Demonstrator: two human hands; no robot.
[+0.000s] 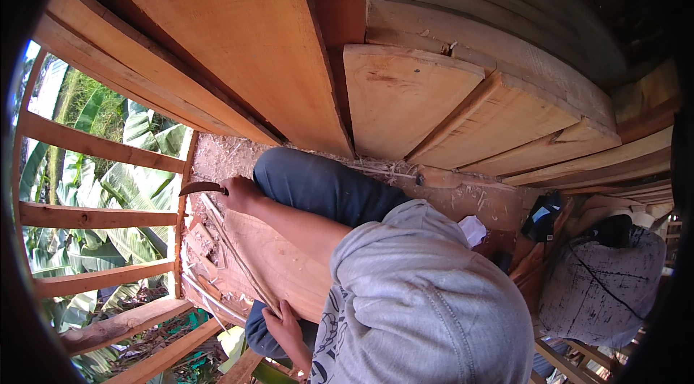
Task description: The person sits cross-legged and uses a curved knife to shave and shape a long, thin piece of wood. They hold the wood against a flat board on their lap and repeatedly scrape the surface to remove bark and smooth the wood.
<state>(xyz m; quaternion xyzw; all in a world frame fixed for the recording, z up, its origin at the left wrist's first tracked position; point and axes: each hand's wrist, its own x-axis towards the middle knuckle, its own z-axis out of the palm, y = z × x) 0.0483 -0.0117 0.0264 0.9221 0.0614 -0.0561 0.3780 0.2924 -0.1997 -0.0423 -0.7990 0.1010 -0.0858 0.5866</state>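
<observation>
We see the right hand (243,196) curled into a fist around the covered handle of a brown, curved-bladed knife (201,187), its blade pointing towards 9 o'clock. The left hand (284,326), to its 5 o'clock, has its fingers bent about the near end of a long, slim, pale wooden stick (249,275); how tightly it grips, we cannot tell. The stick slants from there up towards 11 o'clock, its far end near the knife; whether blade and wood touch, we cannot make out.

We judge the step in hand to be knife work along this stick, with the left hand steadying it. The next stroke calls for a firm hold on the near end, the edge laid at a shallow angle, and a path clear of the left fingers and the leg in dark blue trousers (318,178) just beside the right forearm.

Below the stick we find a broad, smooth, brown wooden board (289,257). Further out, pale curled wood shavings (220,149) lie beyond the right hand at 11 o'clock, a slatted wooden frame (101,216) stands at 9 o'clock, wide tan planks (217,23) fill 11 o'clock, and a crumpled white paper (473,231) lies at 3 o'clock.
</observation>
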